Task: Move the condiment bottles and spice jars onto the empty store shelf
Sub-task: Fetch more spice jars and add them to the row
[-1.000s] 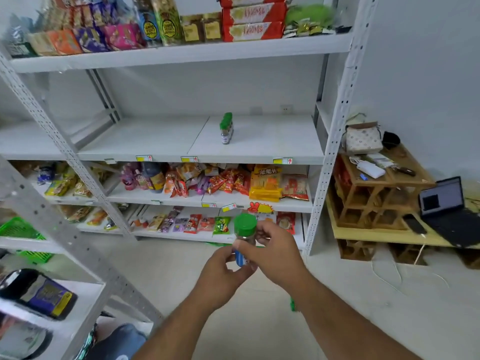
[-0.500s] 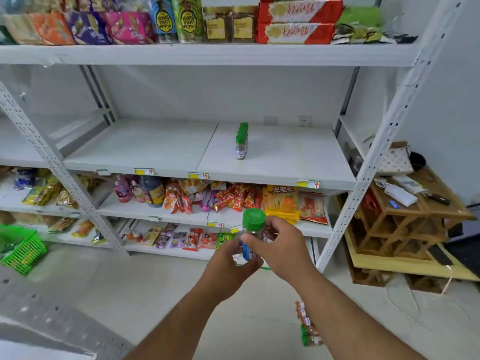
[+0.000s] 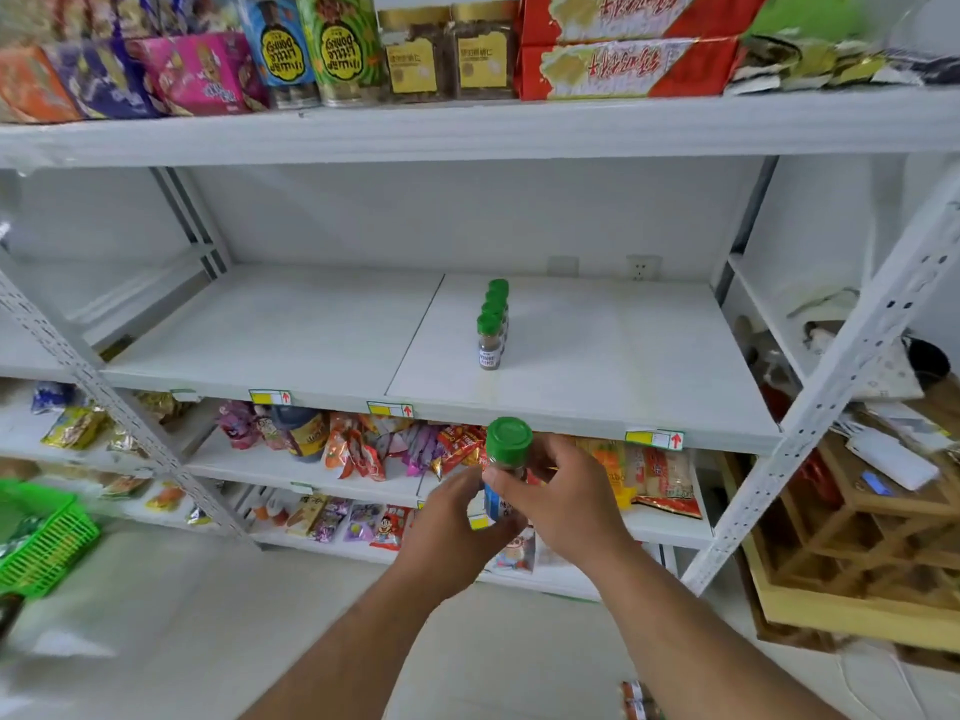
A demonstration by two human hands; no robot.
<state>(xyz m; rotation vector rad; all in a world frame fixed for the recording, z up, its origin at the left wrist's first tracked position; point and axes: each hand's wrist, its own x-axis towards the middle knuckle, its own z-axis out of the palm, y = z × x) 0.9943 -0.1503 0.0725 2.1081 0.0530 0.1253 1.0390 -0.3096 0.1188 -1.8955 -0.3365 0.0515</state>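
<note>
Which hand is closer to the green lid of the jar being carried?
Right. The right hand grips the jar just under its green lid; the left hand holds it lower down.

A white metal shelf (image 3: 571, 387), made of two boards butted together, is seen at mid-height of the rack. On its right board a front-to-back row of green-capped spice jars (image 3: 491, 324) is stood upright, close together, near the seam. Yellow price tags (image 3: 390, 409) are fixed along its front edge.
</note>
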